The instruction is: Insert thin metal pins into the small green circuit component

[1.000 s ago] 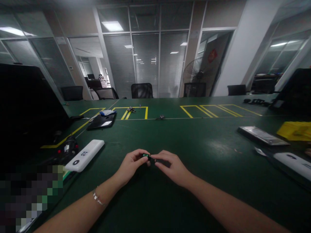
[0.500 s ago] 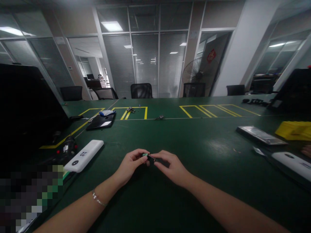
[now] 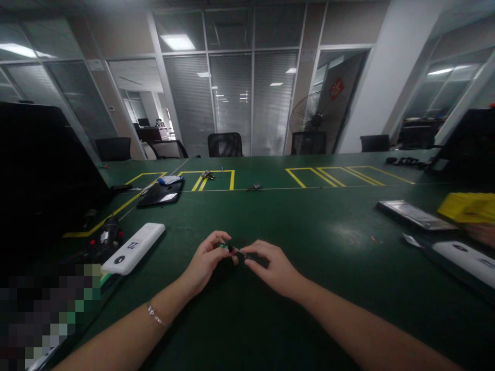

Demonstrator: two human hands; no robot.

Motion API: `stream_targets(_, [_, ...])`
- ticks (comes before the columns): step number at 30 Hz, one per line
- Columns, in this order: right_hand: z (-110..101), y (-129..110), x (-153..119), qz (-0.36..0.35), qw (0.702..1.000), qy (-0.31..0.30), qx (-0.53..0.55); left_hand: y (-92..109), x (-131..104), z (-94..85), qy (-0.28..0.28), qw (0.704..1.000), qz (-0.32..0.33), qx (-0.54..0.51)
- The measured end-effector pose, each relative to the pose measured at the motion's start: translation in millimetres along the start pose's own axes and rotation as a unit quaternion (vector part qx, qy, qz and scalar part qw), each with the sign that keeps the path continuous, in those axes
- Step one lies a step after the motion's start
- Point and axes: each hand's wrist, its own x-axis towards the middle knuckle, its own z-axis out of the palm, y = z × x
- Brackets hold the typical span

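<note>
Over the green table (image 3: 294, 221), my left hand (image 3: 207, 260) pinches a small green and black part (image 3: 226, 248) between thumb and fingers. My right hand (image 3: 270, 265) is closed on a thin metallic piece (image 3: 241, 252), whose tip points at the black end of the small part. Both hands are close together near the middle of the table. The pieces are too small to make out in detail.
To the left lie a white power bank (image 3: 135, 248), a black device (image 3: 110, 234) and a dark tablet (image 3: 161, 193). A silver-topped box (image 3: 415, 215), another white power bank (image 3: 467, 263) and a yellow object (image 3: 466, 207) near another person's hand are at the right.
The small green part has turned and shifted slightly left with my left hand's fingers. More of the thin piece shows between my hands. At the right, the other person's hand has moved left.
</note>
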Motion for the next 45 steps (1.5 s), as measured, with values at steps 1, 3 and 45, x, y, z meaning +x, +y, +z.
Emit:
stream_targets(1, [-0.3, -0.8, -0.1, 0.003, 1.000, 0.000, 0.000, -0.2, -0.1, 0.0, -0.001, 1.000, -0.001, -0.005])
stream_targets(3, [-0.9, -2.2, -0.4, 0.011, 1.000, 0.001, -0.001, -1.2, 0.0, -0.6, -0.002, 1.000, -0.002, -0.012])
stream_targets(45, [-1.0, -1.9, -0.9, 0.024, 1.000, 0.006, -0.006, -7.4, 0.4, -8.0, -0.029, 0.979, 0.044, 0.195])
